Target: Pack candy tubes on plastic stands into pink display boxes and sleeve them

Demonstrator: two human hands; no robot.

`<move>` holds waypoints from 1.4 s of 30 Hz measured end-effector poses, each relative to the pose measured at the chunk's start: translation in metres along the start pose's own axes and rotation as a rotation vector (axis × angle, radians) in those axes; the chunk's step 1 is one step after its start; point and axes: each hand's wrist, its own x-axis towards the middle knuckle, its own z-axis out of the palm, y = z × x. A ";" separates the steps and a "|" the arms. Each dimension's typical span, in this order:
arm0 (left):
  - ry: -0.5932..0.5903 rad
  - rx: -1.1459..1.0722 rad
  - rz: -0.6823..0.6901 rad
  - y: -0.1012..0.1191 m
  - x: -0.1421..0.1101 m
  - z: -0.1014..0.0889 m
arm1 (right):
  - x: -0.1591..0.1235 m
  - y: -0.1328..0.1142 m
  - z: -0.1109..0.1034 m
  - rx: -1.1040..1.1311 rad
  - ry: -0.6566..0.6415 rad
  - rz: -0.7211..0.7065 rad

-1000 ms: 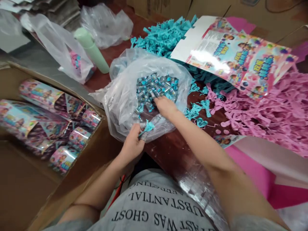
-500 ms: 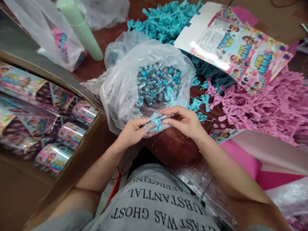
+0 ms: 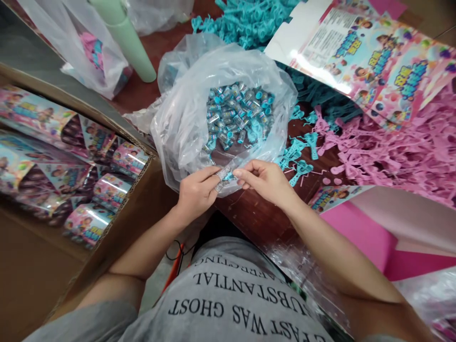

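My left hand (image 3: 198, 189) pinches a small light-blue plastic piece (image 3: 228, 176) above the near rim of a clear plastic bag (image 3: 180, 123). A grey, sparkly wrap (image 3: 223, 174) covers one finger of that hand. My right hand (image 3: 265, 183) is closed, its thumb and fingertips meeting at the other end of the blue piece; what exactly lies between them is too small to make out. Inside the open bag lie many small clear vials (image 3: 233, 114) with blue caps, together with a light-blue plastic piece (image 3: 255, 130).
Blue plastic pieces (image 3: 249, 21) are heaped behind the bag, pink ones (image 3: 395, 147) to the right. Printed card sheets (image 3: 374, 61) overlap both heaps. At left, a cardboard box (image 3: 138, 183) holds printed packages (image 3: 114, 190). A green bottle (image 3: 128, 42) stands behind the bag.
My right hand first reached into the bag, then brought a vial to the blue piece in my left hand. Now both hands' fingertips are closer together around that piece.
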 end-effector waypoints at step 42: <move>-0.399 -0.717 -0.317 0.060 0.031 0.044 | -0.100 0.034 -0.052 -0.023 0.074 -0.146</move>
